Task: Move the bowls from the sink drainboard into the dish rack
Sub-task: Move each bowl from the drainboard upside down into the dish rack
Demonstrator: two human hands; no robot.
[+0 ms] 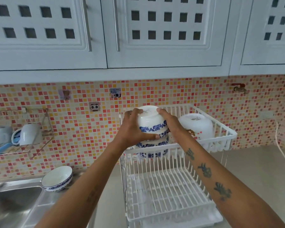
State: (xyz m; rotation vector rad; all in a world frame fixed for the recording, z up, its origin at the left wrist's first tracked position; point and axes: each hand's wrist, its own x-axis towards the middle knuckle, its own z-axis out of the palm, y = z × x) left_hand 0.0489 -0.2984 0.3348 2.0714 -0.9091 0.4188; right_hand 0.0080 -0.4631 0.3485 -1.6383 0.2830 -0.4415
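Observation:
Both hands hold a white bowl with a blue flower band (150,120), turned upside down, over the upper tier of the white dish rack (224,136). My left hand (132,129) grips its left side and my right hand (170,122) its right side. Under it sit more upside-down blue-banded bowls (152,144) in a stack. A larger white bowl (197,126) lies upside down to the right in the same tier. One blue-rimmed bowl (57,178) stands upright on the steel drainboard (46,203) at lower left.
The rack's lower tier (168,191) holds a few clear glass pieces. A steel sink basin (11,204) is at the far left. A wire wall shelf (39,139) carries mugs. White cupboards (138,38) hang overhead. A white cord (281,150) runs down at right.

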